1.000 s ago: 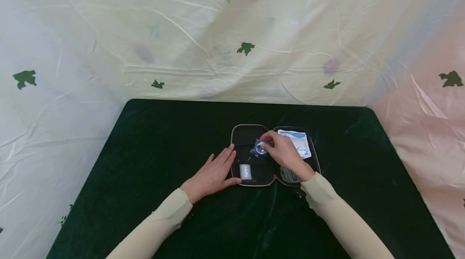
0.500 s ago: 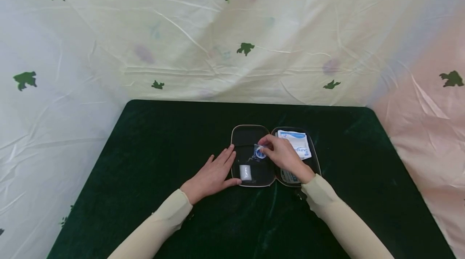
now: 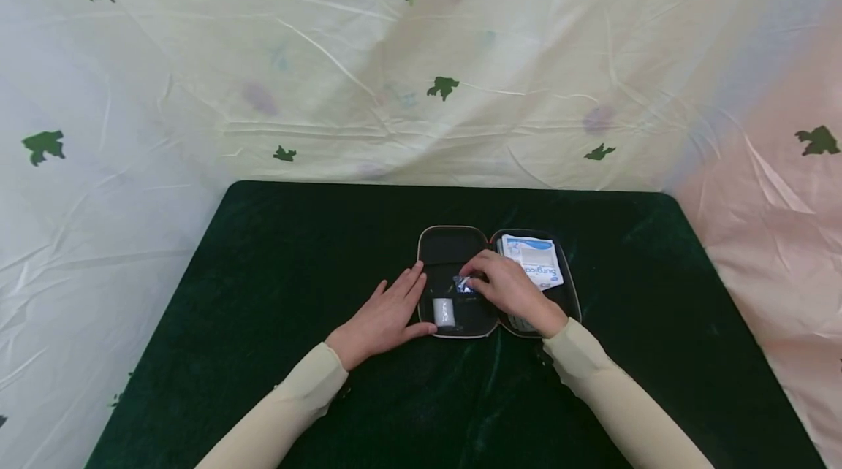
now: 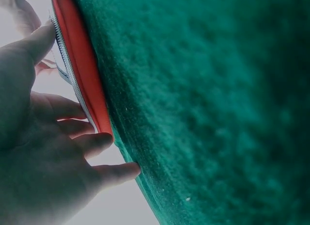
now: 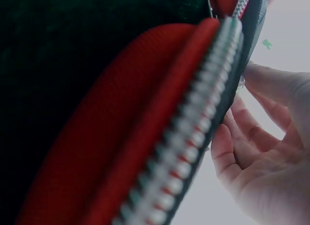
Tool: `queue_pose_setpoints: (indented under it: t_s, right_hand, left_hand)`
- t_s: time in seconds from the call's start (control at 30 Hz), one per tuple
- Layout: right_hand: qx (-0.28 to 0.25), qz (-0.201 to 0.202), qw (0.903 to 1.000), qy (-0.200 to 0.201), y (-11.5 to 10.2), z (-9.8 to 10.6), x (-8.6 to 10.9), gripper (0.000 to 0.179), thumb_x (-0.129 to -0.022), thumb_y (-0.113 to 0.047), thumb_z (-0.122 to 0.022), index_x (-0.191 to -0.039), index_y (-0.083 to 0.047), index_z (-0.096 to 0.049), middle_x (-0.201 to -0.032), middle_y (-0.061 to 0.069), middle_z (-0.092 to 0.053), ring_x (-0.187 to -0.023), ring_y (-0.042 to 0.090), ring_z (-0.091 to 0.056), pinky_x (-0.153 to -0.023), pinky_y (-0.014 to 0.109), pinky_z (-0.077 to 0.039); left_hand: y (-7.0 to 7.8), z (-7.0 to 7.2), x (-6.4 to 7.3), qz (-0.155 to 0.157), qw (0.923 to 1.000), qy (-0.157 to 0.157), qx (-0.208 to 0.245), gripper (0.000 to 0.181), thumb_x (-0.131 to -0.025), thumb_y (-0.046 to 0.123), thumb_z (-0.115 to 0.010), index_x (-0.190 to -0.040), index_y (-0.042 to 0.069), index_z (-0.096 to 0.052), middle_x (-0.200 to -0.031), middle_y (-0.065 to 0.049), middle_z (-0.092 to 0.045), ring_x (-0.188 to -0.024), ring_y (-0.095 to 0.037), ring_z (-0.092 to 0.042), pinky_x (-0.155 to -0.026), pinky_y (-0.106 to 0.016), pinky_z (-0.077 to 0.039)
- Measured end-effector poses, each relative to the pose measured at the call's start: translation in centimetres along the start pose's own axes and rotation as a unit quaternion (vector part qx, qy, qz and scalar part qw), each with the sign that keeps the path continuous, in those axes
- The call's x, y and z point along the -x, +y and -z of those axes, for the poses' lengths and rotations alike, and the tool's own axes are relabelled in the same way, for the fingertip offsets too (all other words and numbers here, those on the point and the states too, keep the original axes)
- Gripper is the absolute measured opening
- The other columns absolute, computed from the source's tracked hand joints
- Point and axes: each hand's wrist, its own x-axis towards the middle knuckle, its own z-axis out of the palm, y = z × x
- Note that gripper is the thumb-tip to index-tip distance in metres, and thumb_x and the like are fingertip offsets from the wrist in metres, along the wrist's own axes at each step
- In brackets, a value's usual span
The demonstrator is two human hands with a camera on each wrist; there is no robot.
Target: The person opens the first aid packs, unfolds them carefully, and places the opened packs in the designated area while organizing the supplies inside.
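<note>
A red zip case with a black lining (image 3: pixel 450 244) lies unfolded on the table. My left hand (image 3: pixel 384 317) rests along its left rim, fingers spread and straight, thumb at the lower corner. In the left wrist view those fingers touch the red side (image 4: pixel 85 65) by the zip. Over the left half, my right hand (image 3: pixel 509 286) pinches a small clear packet (image 3: pixel 463 284) with a blue-and-white round thing inside, partly hidden by the fingers. The packet is low against the pocket edge. A white roll (image 3: pixel 444 312) sits in the lower pocket, below the packet.
White-and-blue packets (image 3: pixel 539 261) printed "Surgical" lie in the case's right half, partly under my right wrist. Dark green cloth (image 3: pixel 316 235) covers the table. Behind it hangs a pale curtain (image 3: pixel 368 118) with leaf and bird prints.
My right hand has moved slightly down and left with the packet, from above the middle of the left half to the pocket edge. The left hand has stayed still.
</note>
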Motion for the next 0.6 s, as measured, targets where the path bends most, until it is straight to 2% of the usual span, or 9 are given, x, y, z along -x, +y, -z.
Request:
queue_pose_setpoints:
  t_s: [0.2,0.4,0.6]
  right_hand:
    - [0.022,0.014,0.9997,0.000,-0.15,-0.08,0.18,0.015,-0.099,-0.012,-0.071,-0.113,-0.013,-0.076,-0.109,0.002,-0.070,-0.097,0.018,-0.064,-0.088,0.042,-0.055]
    - [0.040,0.036,0.9983,-0.024,-0.10,0.06,0.31,0.017,-0.100,-0.007,-0.065,-0.112,-0.011,-0.077,-0.109,0.004,-0.075,-0.102,0.021,-0.068,-0.092,0.045,-0.055]
    - [0.025,0.021,0.9985,-0.043,-0.34,0.35,0.68,0.020,-0.102,-0.009,-0.060,-0.116,-0.010,-0.075,-0.109,0.004,-0.074,-0.099,0.018,-0.069,-0.091,0.043,-0.056]
  left_hand:
    - [0.00,-0.02,-0.05,-0.001,1.0000,0.000,0.000,0.090,-0.100,0.065,-0.053,-0.166,0.012,-0.022,-0.174,-0.005,-0.001,-0.158,-0.028,-0.013,-0.122,-0.063,-0.021]
    - [-0.07,-0.12,-0.06,-0.001,1.0000,0.001,-0.001,0.091,-0.100,0.066,-0.053,-0.166,0.012,-0.022,-0.174,-0.005,-0.001,-0.158,-0.028,-0.013,-0.122,-0.062,-0.022]
    - [-0.03,-0.03,-0.08,0.002,1.0000,0.001,-0.002,0.092,-0.099,0.066,-0.054,-0.166,0.012,-0.022,-0.174,-0.005,-0.001,-0.158,-0.027,-0.013,-0.122,-0.063,-0.022]
